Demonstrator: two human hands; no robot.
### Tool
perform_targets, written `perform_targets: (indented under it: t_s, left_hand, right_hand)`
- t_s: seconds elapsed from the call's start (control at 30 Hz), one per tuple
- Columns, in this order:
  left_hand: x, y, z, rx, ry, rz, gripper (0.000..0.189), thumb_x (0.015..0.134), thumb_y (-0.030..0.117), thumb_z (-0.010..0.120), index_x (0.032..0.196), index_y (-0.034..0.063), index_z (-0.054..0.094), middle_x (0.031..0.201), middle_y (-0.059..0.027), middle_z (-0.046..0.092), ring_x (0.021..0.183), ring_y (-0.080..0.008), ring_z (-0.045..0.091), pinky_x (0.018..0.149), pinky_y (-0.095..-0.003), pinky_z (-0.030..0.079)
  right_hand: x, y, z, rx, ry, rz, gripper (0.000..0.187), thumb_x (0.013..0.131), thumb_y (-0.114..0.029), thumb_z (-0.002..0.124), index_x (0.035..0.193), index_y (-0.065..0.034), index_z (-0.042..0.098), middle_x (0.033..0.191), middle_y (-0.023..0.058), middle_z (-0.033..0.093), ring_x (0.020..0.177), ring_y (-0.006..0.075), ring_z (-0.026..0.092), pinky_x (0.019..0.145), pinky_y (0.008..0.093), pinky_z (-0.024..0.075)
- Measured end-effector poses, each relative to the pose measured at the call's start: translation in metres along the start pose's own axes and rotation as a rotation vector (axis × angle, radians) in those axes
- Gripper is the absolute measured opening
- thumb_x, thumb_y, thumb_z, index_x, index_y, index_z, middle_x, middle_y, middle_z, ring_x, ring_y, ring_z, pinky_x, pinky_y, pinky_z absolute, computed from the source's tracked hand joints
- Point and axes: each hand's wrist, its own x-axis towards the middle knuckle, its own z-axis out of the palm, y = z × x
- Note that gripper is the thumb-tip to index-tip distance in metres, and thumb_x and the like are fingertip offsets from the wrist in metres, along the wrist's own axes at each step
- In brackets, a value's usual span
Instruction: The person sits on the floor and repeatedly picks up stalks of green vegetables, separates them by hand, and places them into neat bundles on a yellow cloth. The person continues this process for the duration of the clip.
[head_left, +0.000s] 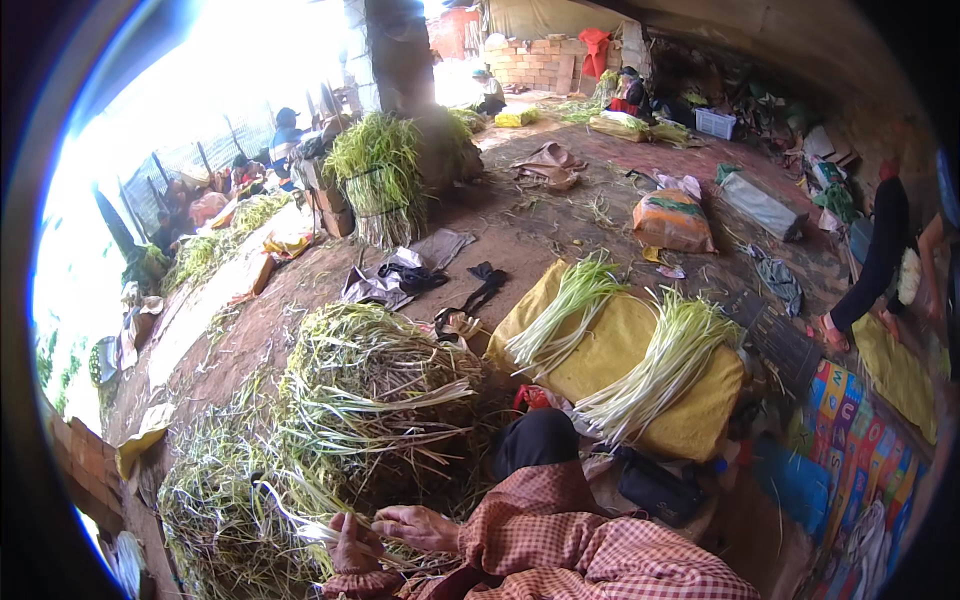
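Note:
Low in the view, my left hand (354, 541) is closed around a small bunch of pale stalks (289, 510) with white stems, which look like blanched chives. My right hand (418, 525) is just beside it, fingertips at the stalks; whether they pinch one is too small to tell. Below and around both hands lies a heap of loose green and straw-coloured trimmings (225, 495). A taller mound of stalks and leaves (375, 375) rises beyond them. To the right, two bundles of stalks, one nearer (660, 367) and one farther (570, 311), rest on a yellow sack-covered block (600, 352).
A black pouch (660, 487) and a colourful lettered mat (855, 450) lie to my right. An orange-and-white sack (673, 220) is farther off. A tied green bundle (379, 180) stands by a pillar (401, 60). Several people sit farther away; another person's leg (874, 255) is at right.

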Motion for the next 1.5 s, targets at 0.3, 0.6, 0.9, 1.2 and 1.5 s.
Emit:
perform_targets:
  t_s: [0.3, 0.6, 0.9, 1.2, 1.5]
  left_hand:
    - [-0.01, -0.003, 0.017, 0.049, -0.07, -0.053, 0.012, 0.09, 0.021, 0.062, 0.093, 0.0099, 0.059, 0.063, -0.0032, 0.06, 0.047, -0.0117, 0.054, 0.036, -0.0221, 0.04]
    - [0.026, 0.005, -0.023, 0.016, 0.06, -0.001, 0.008, 0.091, 0.023, 0.061, 0.096, 0.0175, 0.057, 0.079, 0.0021, 0.063, 0.062, -0.0093, 0.056, 0.044, -0.025, 0.042]
    - [0.047, 0.07, -0.091, 0.0, 0.471, 0.215, 0.014, 0.09, 0.033, 0.063, 0.098, 0.0229, 0.057, 0.078, 0.0047, 0.063, 0.058, -0.0042, 0.052, 0.036, -0.0195, 0.032]
    - [0.006, 0.015, -0.016, 0.168, 0.033, 0.117, 0.015, 0.093, 0.024, 0.059, 0.102, 0.0131, 0.057, 0.078, -0.0036, 0.064, 0.063, -0.0138, 0.059, 0.038, -0.0248, 0.042]
    - [0.031, 0.039, -0.039, -0.082, 0.419, 0.178, 0.023, 0.092, 0.036, 0.059, 0.105, 0.0171, 0.06, 0.074, 0.0044, 0.059, 0.051, -0.007, 0.051, 0.034, -0.0235, 0.039]
  right_hand:
    - [0.038, 0.004, 0.005, 0.488, 0.088, 0.007, 0.025, 0.097, -0.024, 0.052, 0.099, 0.0003, 0.058, 0.083, 0.001, 0.063, 0.077, 0.0065, 0.053, 0.068, 0.0244, 0.0468]
    - [0.005, 0.003, -0.019, 0.148, 0.035, -0.075, 0.021, 0.095, -0.021, 0.056, 0.099, -0.0008, 0.057, 0.076, -0.0018, 0.054, 0.073, 0.0067, 0.047, 0.065, 0.0251, 0.0404]
    - [-0.07, 0.054, -0.088, -0.606, -0.284, 0.061, 0.026, 0.09, -0.027, 0.056, 0.091, -0.0009, 0.055, 0.069, 0.0193, 0.055, 0.068, 0.0356, 0.058, 0.061, 0.0442, 0.0443]
    - [0.035, -0.017, 0.004, -0.14, 0.097, -0.266, 0.051, 0.096, -0.024, 0.052, 0.136, 0.0036, 0.036, 0.125, 0.0274, 0.052, 0.114, 0.0305, 0.056, 0.093, 0.0361, 0.0469]
    - [-0.029, 0.029, -0.01, -0.035, -0.093, -0.117, 0.027, 0.096, -0.026, 0.048, 0.092, -0.0001, 0.056, 0.067, 0.0117, 0.054, 0.062, 0.0222, 0.053, 0.059, 0.0369, 0.0405]
